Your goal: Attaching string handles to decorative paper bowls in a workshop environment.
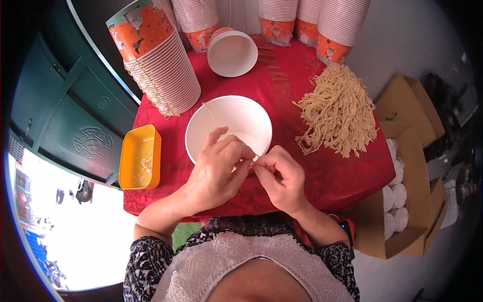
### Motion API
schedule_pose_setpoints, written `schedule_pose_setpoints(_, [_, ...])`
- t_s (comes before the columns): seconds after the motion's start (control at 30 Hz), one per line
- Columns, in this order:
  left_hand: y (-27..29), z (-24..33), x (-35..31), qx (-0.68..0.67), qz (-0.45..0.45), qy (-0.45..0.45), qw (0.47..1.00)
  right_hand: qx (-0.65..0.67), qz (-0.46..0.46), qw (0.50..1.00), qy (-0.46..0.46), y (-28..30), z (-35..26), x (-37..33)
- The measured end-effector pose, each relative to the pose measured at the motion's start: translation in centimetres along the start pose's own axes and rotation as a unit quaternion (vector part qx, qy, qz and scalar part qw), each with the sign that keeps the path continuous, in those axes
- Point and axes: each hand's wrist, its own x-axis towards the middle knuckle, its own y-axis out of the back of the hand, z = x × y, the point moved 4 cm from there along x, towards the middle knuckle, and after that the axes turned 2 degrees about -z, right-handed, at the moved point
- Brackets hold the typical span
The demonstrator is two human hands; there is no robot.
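Observation:
A white paper bucket (196, 132) stands with its mouth up at the middle of the table. One thin beige cord (213, 115) runs from its far left rim down into the bucket, toward my fingers. My left hand (221, 168) is bent over the near right rim, thumb and forefinger pinched on the cord's end. Against those fingertips, my right hand (282, 176) is also closed in a pinch at the same spot by the rim. The fingers mostly hide the cord's end and whatever small piece may be with it.
Nested paper buckets (166, 75) with cords along their side stand at left, beside a yellow tray (155, 156) holding small bits. Beige cords (337, 110) lie heaped at right. A tipped bucket (232, 53) and bucket stacks (342, 25) line the back. A cardboard box (412, 171) holds white rolls.

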Motion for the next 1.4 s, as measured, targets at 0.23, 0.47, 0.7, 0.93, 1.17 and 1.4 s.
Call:
schedule_pose_setpoints(0.23, [0.0, -0.3, -0.4, -0.007, -0.018, 0.023, 1.000, 0.283, 0.014, 0.925, -0.253, -0.8, 1.4, -1.4])
schedule_pose_setpoints(0.47, [0.0, 0.4, -0.6, 0.039, -0.019, -0.010, 0.999, 0.254, 0.023, 0.938, -0.234, -0.9, 1.0, -1.3])
schedule_pose_setpoints(0.7, [-0.1, 0.2, -0.8, 0.032, -0.011, -0.021, 0.999, 0.085, 0.076, 0.983, -0.144, 0.2, 1.5, -0.8])
schedule_pose_setpoints(0.93, [0.1, 0.3, -0.8, 0.031, -0.030, -0.024, 0.999, -0.009, 0.078, 0.993, -0.085, 1.0, 2.2, 0.5])
schedule_pose_setpoints(1.17, [0.3, 0.6, -0.6, 0.039, -0.065, -0.046, 0.996, -0.128, 0.086, 0.988, -0.005, 1.1, 1.7, 1.0])
schedule_pose_setpoints(1.4, [0.3, 0.6, -0.4, 0.024, -0.094, -0.081, 0.992, -0.176, 0.080, 0.981, 0.017, 1.2, 1.8, 1.1])
